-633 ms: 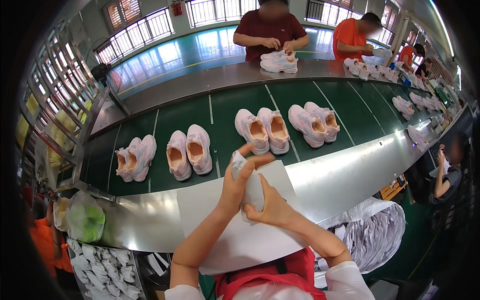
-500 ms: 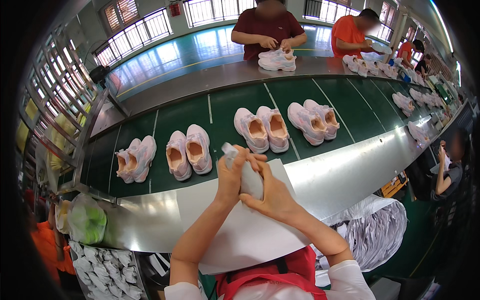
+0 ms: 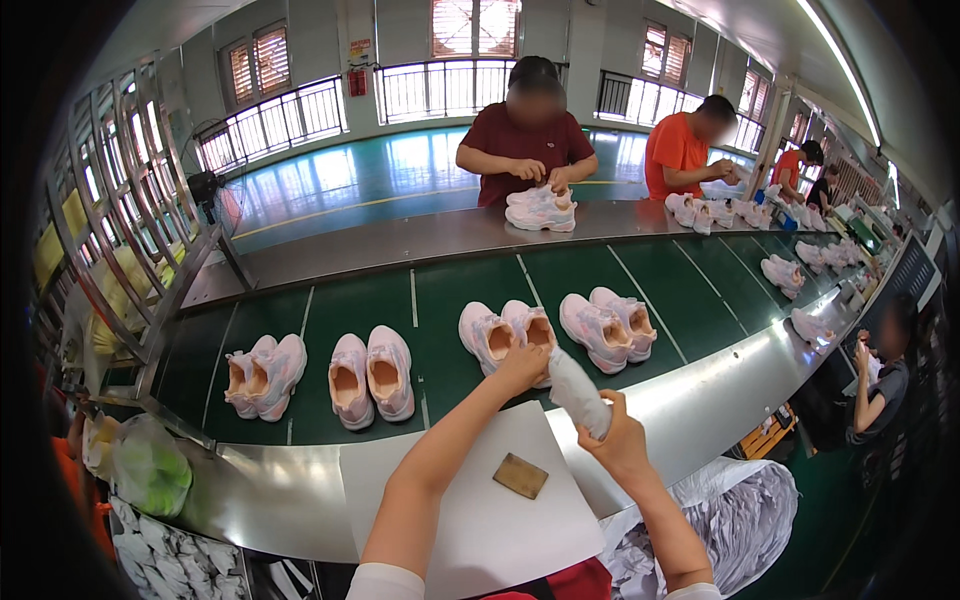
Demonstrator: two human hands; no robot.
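Note:
Pale pink and lilac sneakers stand in pairs on the green conveyor belt. My left hand (image 3: 526, 366) reaches over to one sneaker (image 3: 528, 322) of the third pair from the left, fingers curled at its heel opening. In my right hand (image 3: 618, 440) is a long wad of crumpled white paper (image 3: 576, 388), gripped by its lower end. The wad's upper end lies close beside my left fingers. Below my hands a flat brown rectangular block (image 3: 521, 476) rests on a white sheet (image 3: 440, 540).
Other pairs (image 3: 371, 378) stand left and right on the belt (image 3: 450, 275). Across it a person (image 3: 526, 140) handles a sneaker; others work farther right. Paper wads (image 3: 175, 550) fill a bin at lower left, by a plastic bag (image 3: 150, 465). Stacked paper (image 3: 730, 520) lies lower right.
My hands have parted: the left has gone forward to a sneaker, the right has moved right with the paper wad. The brown block has come into sight. The view has tilted up.

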